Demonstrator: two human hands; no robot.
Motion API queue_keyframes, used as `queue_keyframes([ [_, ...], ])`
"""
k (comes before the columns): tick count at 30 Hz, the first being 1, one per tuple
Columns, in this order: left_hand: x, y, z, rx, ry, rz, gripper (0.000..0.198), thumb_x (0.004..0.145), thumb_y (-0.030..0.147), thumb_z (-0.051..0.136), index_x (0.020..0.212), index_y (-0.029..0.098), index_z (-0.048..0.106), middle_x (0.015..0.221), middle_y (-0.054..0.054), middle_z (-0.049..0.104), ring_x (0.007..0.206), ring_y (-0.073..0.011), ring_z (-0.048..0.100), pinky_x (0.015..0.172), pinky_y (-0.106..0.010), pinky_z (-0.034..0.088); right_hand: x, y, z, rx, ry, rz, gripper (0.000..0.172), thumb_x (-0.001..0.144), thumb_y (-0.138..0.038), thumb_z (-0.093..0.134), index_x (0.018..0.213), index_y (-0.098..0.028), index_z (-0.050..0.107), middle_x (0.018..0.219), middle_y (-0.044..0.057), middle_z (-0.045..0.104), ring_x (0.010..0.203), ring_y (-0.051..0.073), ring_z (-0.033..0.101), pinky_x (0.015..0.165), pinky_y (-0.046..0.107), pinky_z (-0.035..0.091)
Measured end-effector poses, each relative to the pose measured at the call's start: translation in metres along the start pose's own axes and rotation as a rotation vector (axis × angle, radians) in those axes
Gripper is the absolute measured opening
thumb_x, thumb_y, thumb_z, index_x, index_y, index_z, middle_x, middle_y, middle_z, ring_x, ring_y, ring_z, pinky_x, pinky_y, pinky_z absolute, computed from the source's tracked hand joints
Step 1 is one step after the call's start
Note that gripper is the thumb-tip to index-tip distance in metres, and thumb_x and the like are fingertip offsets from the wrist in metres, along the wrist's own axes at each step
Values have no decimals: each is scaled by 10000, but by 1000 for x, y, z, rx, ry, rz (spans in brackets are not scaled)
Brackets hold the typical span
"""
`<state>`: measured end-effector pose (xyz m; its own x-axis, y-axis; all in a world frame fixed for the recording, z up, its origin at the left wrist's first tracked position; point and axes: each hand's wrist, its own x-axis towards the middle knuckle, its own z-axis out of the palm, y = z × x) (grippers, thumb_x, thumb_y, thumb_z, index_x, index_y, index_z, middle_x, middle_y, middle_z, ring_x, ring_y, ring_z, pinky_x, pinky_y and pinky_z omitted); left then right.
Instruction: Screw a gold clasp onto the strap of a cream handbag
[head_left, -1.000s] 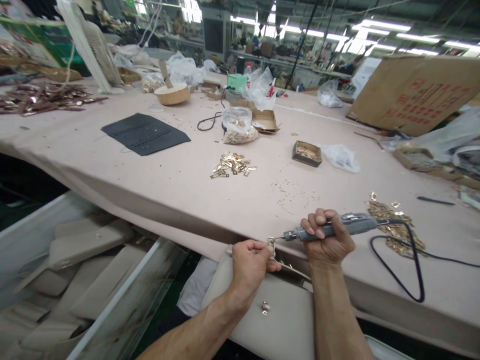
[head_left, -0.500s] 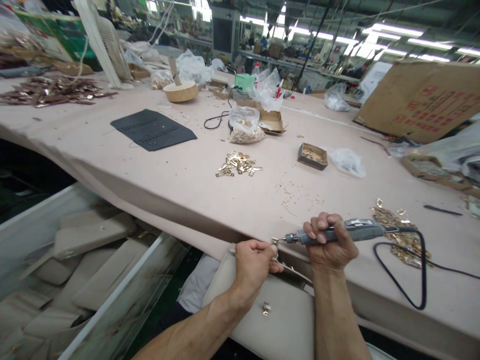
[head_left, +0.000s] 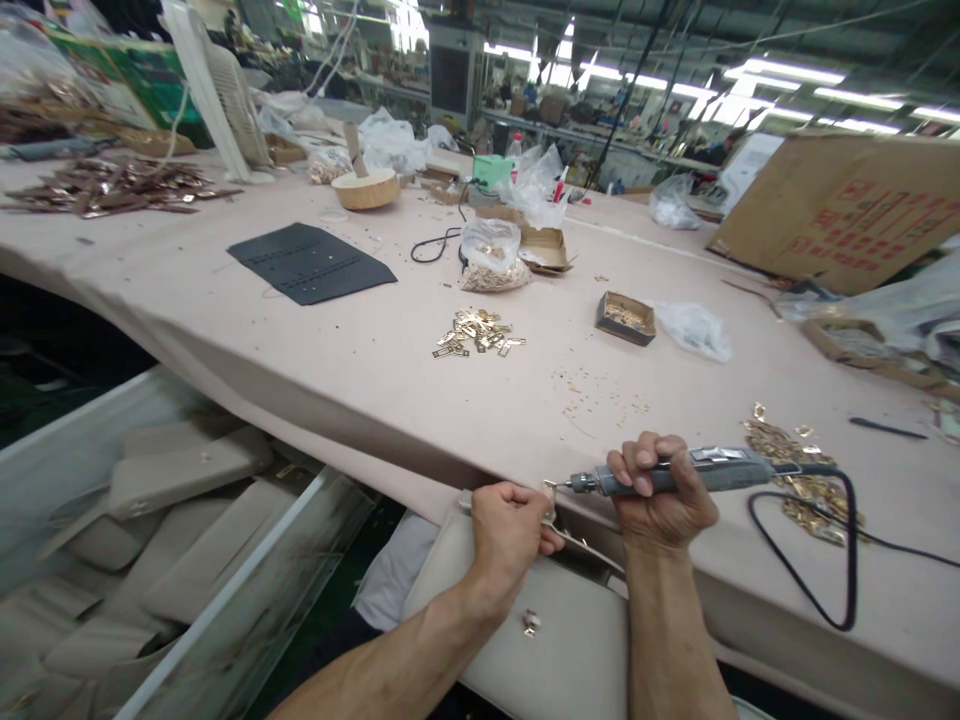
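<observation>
A beige handbag (head_left: pixel 555 630) with a small metal clasp (head_left: pixel 531 624) on its front lies against the table edge. My left hand (head_left: pixel 510 530) is closed on the bag's flap edge, pinching it near a small gold metal fitting (head_left: pixel 551 487). Wrapped in my right hand (head_left: pixel 664 490) is a grey electric screwdriver (head_left: pixel 720 468), held level and pointing left. Its tip reaches the fitting; whether it sits in a screw is too small to tell. A black cord (head_left: pixel 847 540) loops from the tool's rear end.
Gold fittings lie in a pile (head_left: pixel 480 332) mid-table and in another heap (head_left: pixel 802 470) at right. A small box of screws (head_left: pixel 626 318), a bag of parts (head_left: pixel 491 260) and a black sheet (head_left: pixel 311 262) stand farther back. A white bin (head_left: pixel 225 610) of beige bags is at left.
The gold fitting at the screwdriver's tip has tilted slightly. Both hands keep their grip, and the view has shifted a little.
</observation>
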<state>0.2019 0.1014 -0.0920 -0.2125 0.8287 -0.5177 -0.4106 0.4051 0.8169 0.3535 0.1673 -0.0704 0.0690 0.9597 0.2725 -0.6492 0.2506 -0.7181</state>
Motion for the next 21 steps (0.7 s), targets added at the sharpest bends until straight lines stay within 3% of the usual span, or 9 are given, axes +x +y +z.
queue_keyframes([
  [21,3,-4,-1,60,-3,24,256,754,332,741,696,108,631,585,-116,724,392,-188,663,317,-192,455,-1,-4,7,-61,-94,-8,133,823,-339,697,845,-222,638,704,-34,553,436,52,389,487,252,363],
])
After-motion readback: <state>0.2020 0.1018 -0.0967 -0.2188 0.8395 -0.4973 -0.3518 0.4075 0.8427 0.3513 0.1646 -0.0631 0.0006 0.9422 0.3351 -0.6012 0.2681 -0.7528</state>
